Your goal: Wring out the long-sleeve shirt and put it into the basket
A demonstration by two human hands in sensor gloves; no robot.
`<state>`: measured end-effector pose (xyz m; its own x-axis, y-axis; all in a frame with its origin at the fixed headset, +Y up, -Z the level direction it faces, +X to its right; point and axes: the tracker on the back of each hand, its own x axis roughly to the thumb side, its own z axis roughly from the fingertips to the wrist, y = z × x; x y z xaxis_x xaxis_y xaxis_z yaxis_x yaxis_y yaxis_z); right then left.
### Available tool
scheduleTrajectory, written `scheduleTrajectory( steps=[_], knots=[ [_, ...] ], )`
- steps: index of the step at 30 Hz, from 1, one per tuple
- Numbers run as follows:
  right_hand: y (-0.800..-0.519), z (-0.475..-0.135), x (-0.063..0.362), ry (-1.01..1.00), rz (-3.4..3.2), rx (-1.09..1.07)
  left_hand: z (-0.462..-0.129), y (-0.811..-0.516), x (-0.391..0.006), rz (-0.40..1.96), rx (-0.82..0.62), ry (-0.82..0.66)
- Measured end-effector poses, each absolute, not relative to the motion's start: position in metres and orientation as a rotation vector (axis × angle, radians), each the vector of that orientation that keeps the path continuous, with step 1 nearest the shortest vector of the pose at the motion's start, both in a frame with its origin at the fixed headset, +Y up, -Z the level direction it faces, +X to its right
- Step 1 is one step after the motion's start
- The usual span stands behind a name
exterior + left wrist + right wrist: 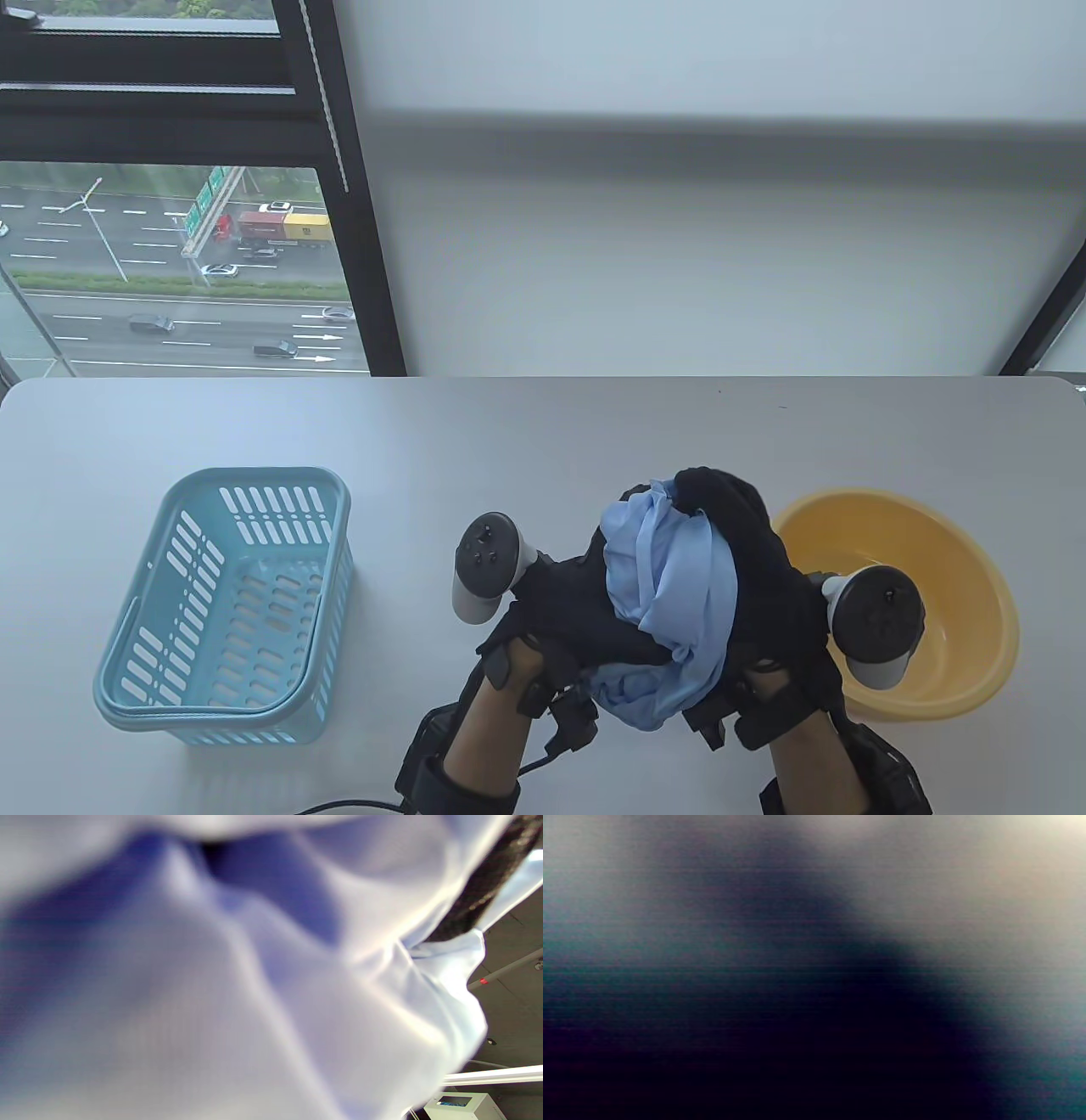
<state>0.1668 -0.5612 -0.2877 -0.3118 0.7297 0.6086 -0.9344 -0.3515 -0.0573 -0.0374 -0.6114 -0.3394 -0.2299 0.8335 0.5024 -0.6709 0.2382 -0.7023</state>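
While my left hand (551, 611) and right hand (764, 577) clenched the bunched shirt (670, 586), the basket (229, 594) stood well left.

1. Setting: a room high up in a multi-storey building, office-like or a test room rather than a home; the exact use cannot be told
2. Evidence, window (170, 255): dark metal frame, with a view far down onto a multi-lane road with cars, a lorry and green road signs
3. Evidence, wall (679, 238): plain, pale and undecorated behind the work surface
4. Evidence, table (543, 441): large, smooth, light grey, with rounded corners, set against wall and window
5. Evidence, left wrist view: a dark ceiling or floor surface with a grey pipe (505, 969) and a white boxed unit (456, 1106), utilitarian fittings
6. Right wrist view: too blurred to show the place
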Motion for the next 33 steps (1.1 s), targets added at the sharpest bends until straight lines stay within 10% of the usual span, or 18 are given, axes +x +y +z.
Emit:
scheduleTrajectory(
  steps=[23,33],
  knots=[
    [-0.567,-0.31,0.18,-0.256,1.91,0.755,-0.335,-0.591,-0.073,1.307,0.125,-0.964],
    [-0.594,-0.321,0.15,0.055,1.663,0.808,-0.328,-0.608,-0.099,1.973,0.388,-0.589]
  ],
)
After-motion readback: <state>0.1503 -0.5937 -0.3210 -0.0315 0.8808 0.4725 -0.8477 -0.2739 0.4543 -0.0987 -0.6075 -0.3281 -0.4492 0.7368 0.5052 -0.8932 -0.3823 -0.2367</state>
